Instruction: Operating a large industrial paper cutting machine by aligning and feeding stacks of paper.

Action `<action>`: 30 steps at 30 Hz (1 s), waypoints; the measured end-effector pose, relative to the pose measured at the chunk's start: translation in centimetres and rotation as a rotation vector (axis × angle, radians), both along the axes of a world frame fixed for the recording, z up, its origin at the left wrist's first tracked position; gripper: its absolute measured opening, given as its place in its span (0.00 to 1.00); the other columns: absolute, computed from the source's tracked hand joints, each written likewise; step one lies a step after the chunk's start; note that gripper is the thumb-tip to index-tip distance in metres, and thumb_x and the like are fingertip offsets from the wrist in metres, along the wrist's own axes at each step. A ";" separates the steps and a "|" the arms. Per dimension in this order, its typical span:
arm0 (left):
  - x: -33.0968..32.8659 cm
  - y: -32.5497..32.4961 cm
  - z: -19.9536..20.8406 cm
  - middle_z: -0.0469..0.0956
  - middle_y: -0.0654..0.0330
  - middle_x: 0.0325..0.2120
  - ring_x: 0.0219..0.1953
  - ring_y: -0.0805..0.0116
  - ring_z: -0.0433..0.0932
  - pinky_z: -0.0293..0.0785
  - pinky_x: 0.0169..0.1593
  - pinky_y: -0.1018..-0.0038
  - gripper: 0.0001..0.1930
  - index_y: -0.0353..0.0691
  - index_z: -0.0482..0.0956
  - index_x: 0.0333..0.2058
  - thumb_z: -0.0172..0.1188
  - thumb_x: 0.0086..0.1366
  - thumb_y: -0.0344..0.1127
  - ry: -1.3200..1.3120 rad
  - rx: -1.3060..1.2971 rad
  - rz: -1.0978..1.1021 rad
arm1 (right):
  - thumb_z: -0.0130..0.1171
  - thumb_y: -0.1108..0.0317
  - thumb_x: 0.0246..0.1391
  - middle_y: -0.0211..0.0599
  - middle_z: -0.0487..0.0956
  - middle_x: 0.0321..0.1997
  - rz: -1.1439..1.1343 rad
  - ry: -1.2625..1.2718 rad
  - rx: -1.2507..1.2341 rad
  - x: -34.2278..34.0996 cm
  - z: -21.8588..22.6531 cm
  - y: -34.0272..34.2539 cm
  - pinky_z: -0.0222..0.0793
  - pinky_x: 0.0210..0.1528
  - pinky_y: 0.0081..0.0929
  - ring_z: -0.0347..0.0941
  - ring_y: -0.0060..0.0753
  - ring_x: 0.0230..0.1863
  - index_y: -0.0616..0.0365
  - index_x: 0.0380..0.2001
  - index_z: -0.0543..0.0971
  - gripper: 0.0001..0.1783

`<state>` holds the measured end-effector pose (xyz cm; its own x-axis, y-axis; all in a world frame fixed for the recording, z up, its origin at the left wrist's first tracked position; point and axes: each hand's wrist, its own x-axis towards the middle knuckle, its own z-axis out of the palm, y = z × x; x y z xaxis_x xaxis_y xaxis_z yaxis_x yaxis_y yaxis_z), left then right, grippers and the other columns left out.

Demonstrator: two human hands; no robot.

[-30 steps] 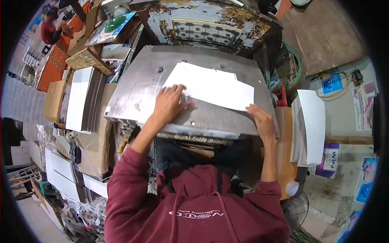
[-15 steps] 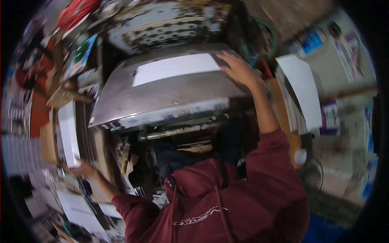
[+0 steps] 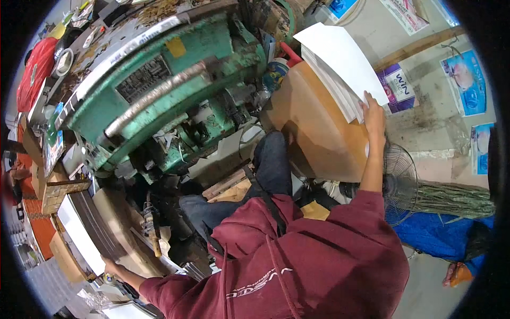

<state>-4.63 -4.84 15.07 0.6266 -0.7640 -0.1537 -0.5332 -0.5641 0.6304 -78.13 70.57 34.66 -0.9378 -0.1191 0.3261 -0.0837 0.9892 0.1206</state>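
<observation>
At the right, my right hand (image 3: 375, 118) has its fingers closed at the near edge of a white sheet (image 3: 340, 53). This sheet lies slightly curled on a stack of white sheets (image 3: 333, 87), which rests on a brown box-like surface (image 3: 313, 122). Far to the left, my left hand (image 3: 113, 269) pinches the near end of another long white sheet (image 3: 79, 234); its fingers are partly hidden. That sheet lies along a stack of dark-edged boards (image 3: 98, 223).
A worn green machine (image 3: 175, 80) with a metal bar (image 3: 154, 98) stands ahead. On the right are a fan (image 3: 399, 178), a wooden strip (image 3: 419, 48) and blue sheeting (image 3: 435, 234). A red plastic bag (image 3: 36, 74) lies at the far left.
My right hand has left the sheet on the metal tabletop and moved right to the stack. My view has shifted; the green machine front now shows. My left hand stays by the left stack.
</observation>
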 end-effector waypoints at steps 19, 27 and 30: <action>-28.3 11.3 12.1 0.49 0.36 0.67 0.69 0.39 0.48 0.48 0.68 0.48 0.40 0.36 0.52 0.68 0.52 0.68 0.56 -0.440 -0.974 -0.848 | 0.67 0.54 0.48 0.49 0.82 0.45 0.020 -0.233 -0.386 -2.3 0.6 1.1 0.73 0.48 0.34 0.80 0.45 0.44 0.50 0.51 0.80 0.26; -34.5 12.2 16.2 0.49 0.37 0.67 0.70 0.42 0.48 0.49 0.69 0.51 0.39 0.36 0.53 0.67 0.58 0.67 0.50 -0.399 -0.988 -0.941 | 0.67 0.55 0.48 0.47 0.82 0.45 -0.019 -0.442 -0.308 -7.5 5.6 -2.8 0.72 0.49 0.32 0.80 0.46 0.45 0.48 0.50 0.81 0.24; -38.4 13.0 18.7 0.49 0.36 0.67 0.69 0.43 0.49 0.48 0.69 0.52 0.38 0.35 0.54 0.67 0.59 0.67 0.48 -0.292 -1.003 -0.982 | 0.64 0.56 0.51 0.49 0.81 0.46 0.219 -0.206 -0.211 -7.8 3.7 -1.9 0.71 0.50 0.37 0.78 0.51 0.46 0.48 0.52 0.80 0.24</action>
<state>-43.02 8.21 33.75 -0.2946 -0.6052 0.7395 -0.6167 0.7116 0.3366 -85.97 68.63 38.33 -0.9462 -0.2745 0.1715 -0.2973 0.9465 -0.1254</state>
